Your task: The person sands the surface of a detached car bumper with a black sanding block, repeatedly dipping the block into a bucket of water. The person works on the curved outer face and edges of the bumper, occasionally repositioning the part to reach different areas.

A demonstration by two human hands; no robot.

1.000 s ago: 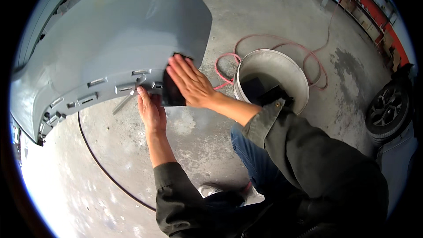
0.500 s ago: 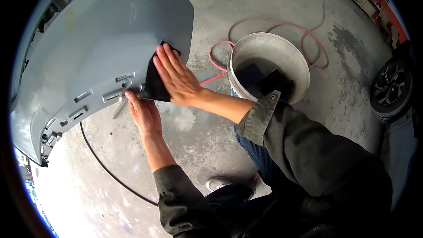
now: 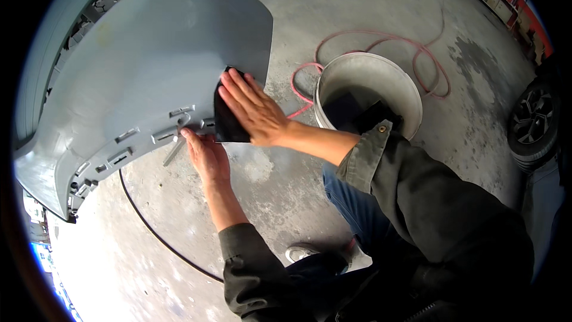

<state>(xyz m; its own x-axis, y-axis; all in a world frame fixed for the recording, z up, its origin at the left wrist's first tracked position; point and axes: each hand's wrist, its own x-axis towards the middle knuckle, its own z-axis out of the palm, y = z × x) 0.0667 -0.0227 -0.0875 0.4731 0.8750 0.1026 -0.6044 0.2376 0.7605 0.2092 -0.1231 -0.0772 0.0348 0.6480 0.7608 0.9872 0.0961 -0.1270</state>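
A large grey car body panel with a row of slots along its near edge fills the upper left. My left hand grips that edge, thumb on top and fingers curled below, partly hidden. Pressed against the panel near its right end is my right hand, its fingers stretched out over a black flexible sheet that looks like sandpaper. The sheet sticks out to the left of the fingers; the thumb is hidden by it.
A white bucket with dark sheets inside stands to the right, partly behind my right sleeve. A red hose loops behind it. A black cable lies at left, and a car wheel stands far right.
The view has shifted, so nearly everything sits a little lower and further right. Against the panel, the black sheet has slid slightly right, uncovering a slot. The left hand keeps its grip.
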